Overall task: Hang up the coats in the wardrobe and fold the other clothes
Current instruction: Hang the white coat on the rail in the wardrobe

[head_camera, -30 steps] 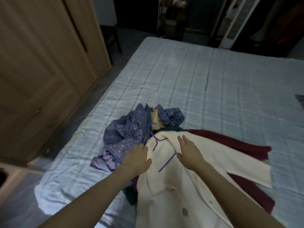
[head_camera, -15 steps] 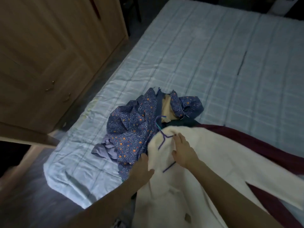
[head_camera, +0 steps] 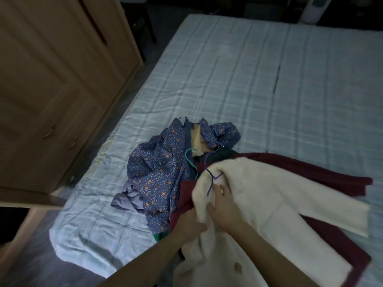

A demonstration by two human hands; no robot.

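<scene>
Gripping the cream coat (head_camera: 259,195) collar, both hands hold tight; seating the purple hanger (head_camera: 212,179) squarely first seems wise.

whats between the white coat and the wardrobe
In the head view, the blue flowered garment lies between the white coat and wardrobe.

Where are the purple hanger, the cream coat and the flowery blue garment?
purple hanger (head_camera: 211,181): head view, its wire neck.
cream coat (head_camera: 265,195): head view, its fleecy shoulder.
flowery blue garment (head_camera: 157,170): head view, its crumpled middle.
</scene>
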